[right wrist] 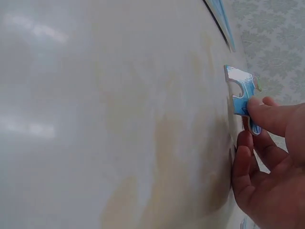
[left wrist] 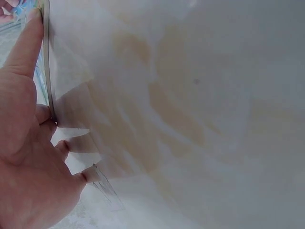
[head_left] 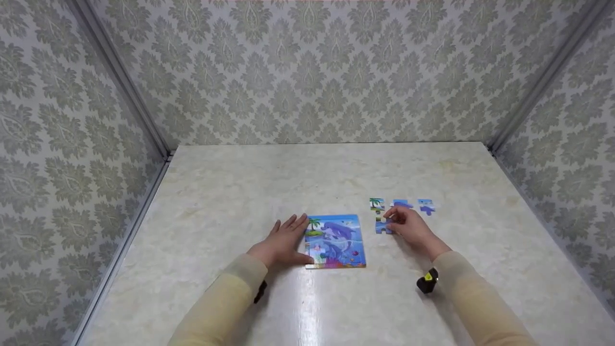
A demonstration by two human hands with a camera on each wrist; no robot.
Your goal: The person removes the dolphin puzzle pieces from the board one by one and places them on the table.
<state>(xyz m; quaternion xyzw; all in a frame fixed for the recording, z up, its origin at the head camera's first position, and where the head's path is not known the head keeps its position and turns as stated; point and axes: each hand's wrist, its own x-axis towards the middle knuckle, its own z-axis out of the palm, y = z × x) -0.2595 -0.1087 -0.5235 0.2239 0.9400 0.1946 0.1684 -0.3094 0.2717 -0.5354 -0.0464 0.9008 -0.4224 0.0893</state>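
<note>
A square dolphin jigsaw puzzle [head_left: 336, 240] lies flat on the table, with a palm tree at its upper left and coral along the bottom. My left hand [head_left: 283, 242] rests at its left side, fingers spread. Its thumb [left wrist: 26, 45] lies over the lower left corner, and the fingertips reach the upper left edge. To the right of the puzzle, my right hand [head_left: 407, 226] pinches a blue puzzle piece [right wrist: 242, 90] between thumb and fingers. That hand partly covers the piece in the head view.
Behind the right hand lie several loose pieces: a palm-tree piece [head_left: 376, 204], a blue and purple piece [head_left: 401, 203] partly hidden by the fingers, and another piece [head_left: 425, 206] farther right. Patterned walls [head_left: 307, 72] enclose the pale table [head_left: 230, 182] at the back and sides.
</note>
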